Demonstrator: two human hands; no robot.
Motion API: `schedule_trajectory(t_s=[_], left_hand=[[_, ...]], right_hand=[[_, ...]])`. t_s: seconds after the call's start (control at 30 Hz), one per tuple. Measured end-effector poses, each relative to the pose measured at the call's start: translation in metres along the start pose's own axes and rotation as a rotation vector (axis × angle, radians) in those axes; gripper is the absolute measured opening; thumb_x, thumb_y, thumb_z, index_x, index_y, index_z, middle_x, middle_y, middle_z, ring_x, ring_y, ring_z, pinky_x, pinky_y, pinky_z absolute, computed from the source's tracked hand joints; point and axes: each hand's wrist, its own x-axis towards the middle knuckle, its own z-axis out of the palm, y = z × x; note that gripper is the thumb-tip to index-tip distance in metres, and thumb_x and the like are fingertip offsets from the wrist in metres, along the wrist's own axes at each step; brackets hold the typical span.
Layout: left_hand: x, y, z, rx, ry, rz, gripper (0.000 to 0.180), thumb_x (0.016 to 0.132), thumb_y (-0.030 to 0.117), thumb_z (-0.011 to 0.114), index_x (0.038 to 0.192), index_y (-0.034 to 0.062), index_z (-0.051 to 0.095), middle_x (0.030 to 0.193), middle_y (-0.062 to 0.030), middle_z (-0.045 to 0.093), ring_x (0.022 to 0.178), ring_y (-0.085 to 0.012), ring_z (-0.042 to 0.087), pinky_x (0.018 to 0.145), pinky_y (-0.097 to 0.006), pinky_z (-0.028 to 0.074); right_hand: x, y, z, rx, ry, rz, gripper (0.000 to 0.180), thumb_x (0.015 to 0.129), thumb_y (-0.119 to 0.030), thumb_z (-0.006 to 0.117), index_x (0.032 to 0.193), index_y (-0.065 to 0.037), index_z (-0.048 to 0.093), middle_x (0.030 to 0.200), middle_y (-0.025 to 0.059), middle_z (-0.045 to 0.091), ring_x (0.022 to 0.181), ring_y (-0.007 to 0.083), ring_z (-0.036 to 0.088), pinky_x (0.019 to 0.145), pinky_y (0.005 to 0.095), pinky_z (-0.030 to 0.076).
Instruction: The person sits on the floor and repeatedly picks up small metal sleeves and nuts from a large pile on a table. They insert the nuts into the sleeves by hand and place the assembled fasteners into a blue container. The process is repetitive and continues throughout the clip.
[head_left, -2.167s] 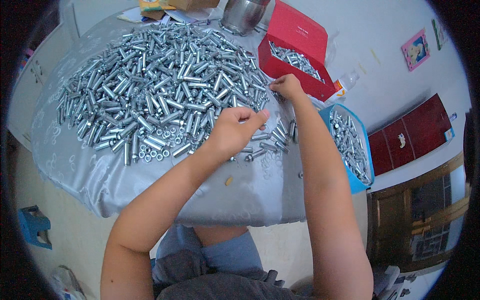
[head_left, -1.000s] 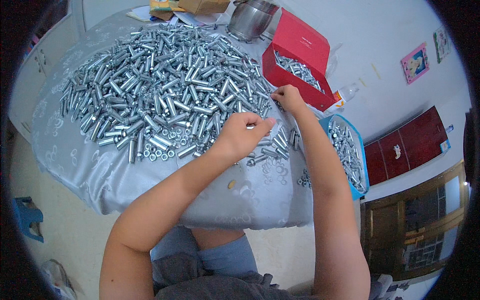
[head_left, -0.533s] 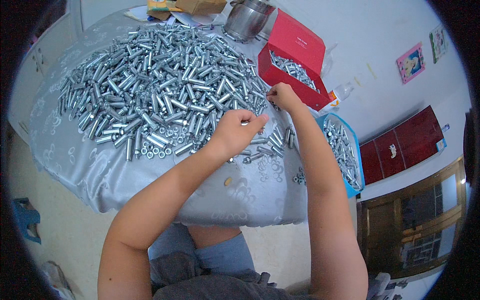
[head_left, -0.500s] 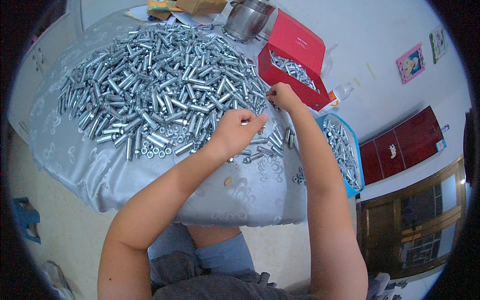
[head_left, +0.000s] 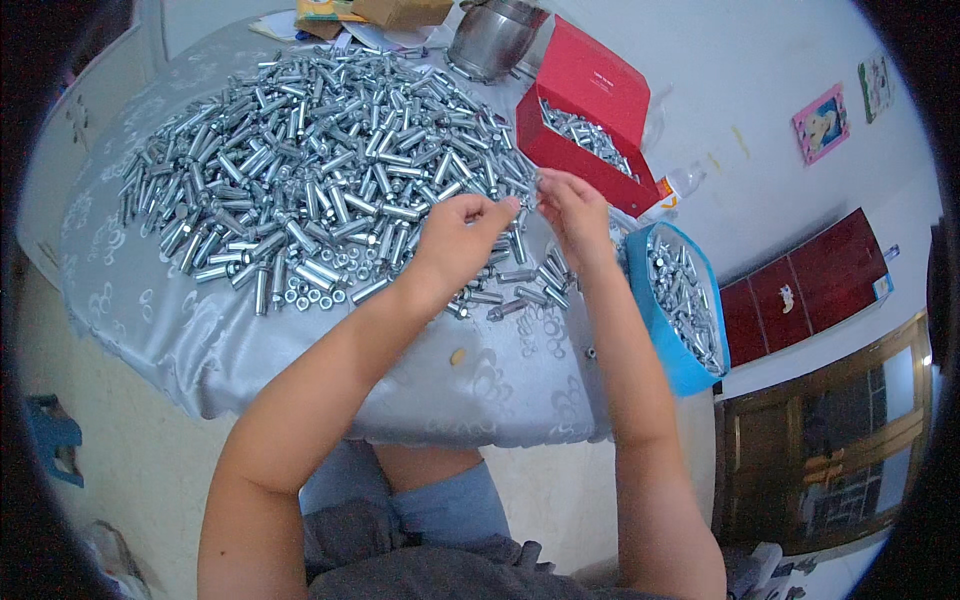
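Observation:
A broad heap of silvery expansion bolts (head_left: 330, 160) covers much of the table. Along its near edge lie loose hex nuts (head_left: 310, 297). Over the heap's right edge, my left hand (head_left: 462, 238) is closed, thumb and forefinger pinched together. What it holds is mostly hidden behind the fingers. Close beside it, my right hand (head_left: 575, 212) is closed too, its fingertips together near the left thumb. Small bits of shiny metal show between the two hands, too small to name. A few separate bolts (head_left: 552, 275) lie just below the hands.
An open red box (head_left: 590, 100) of bolts stands at the back right. Nearer on the right is a blue container (head_left: 725, 345) full of bolts. Behind the heap are a steel pot (head_left: 495, 40) and a cardboard box (head_left: 403, 12). A plastic bottle (head_left: 685, 182) lies by the red box.
My right hand has come away from beside the red box, nearer to my left hand. The left hand has risen slightly, and the fingertips of both are now close together.

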Motion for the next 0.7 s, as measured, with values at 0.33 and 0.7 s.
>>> schedule_trajectory(t_s=[0.33,0.7], left_hand=[[-0.007,0.000,0.007,-0.044,-0.056,-0.149,0.027,0.079,0.032,0.059,0.072,0.0054,0.059,0.059,0.0038,0.047,0.049,-0.0045,0.039,0.044,-0.020,0.031],[-0.007,0.001,0.009,-0.142,-0.065,-0.194,0.029,0.082,0.034,0.055,0.076,0.0055,0.056,0.054,0.0044,0.040,0.046,-0.0046,0.036,0.042,-0.019,0.030]], right_hand=[[-0.065,0.019,0.013,0.226,-0.109,0.018,0.017,0.077,-0.004,0.058,0.092,0.003,0.060,0.082,0.0074,0.061,0.069,0.0126,0.057,0.064,0.0224,0.047],[-0.067,0.007,0.003,0.300,-0.207,0.044,0.019,0.077,-0.005,0.058,0.095,0.001,0.061,0.080,0.0061,0.061,0.068,0.0104,0.056,0.065,0.0216,0.047]])
